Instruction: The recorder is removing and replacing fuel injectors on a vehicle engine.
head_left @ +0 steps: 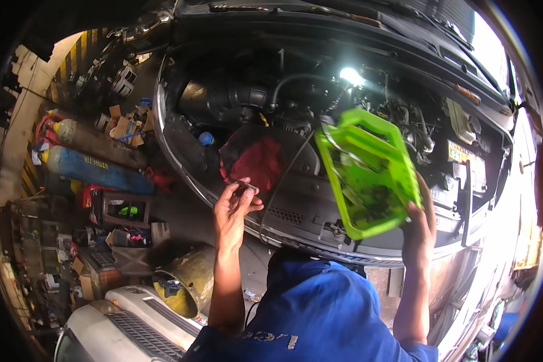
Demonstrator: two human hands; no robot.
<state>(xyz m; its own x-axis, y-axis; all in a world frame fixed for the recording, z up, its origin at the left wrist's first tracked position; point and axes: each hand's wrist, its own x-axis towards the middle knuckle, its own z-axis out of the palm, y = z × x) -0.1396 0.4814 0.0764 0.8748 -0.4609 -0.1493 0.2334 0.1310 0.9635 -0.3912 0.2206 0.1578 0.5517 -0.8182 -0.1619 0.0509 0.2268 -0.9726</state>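
Note:
My right hand (424, 216) grips the right edge of a bright green plastic tray (342, 202) and holds it tilted above the open engine bay. Dark small parts lie inside the tray, too blurred to name. Between thumb and fingers of my left hand (230, 211) is a small dark metal piece (247, 187); its kind cannot be made out. Just beyond that hand, a red and black cloth (256, 161) is spread over the front of the engine bay. A thin dark cable (286, 172) hangs between the cloth and the tray.
A lit work lamp (351, 76) shines deep in the engine bay (223, 96). On the left floor lie gas cylinders (96, 168), boxes and clutter. A yellow drum (190, 280) and a light-coloured vehicle (139, 326) stand behind me on the left. The car's front edge (193, 187) curves before me.

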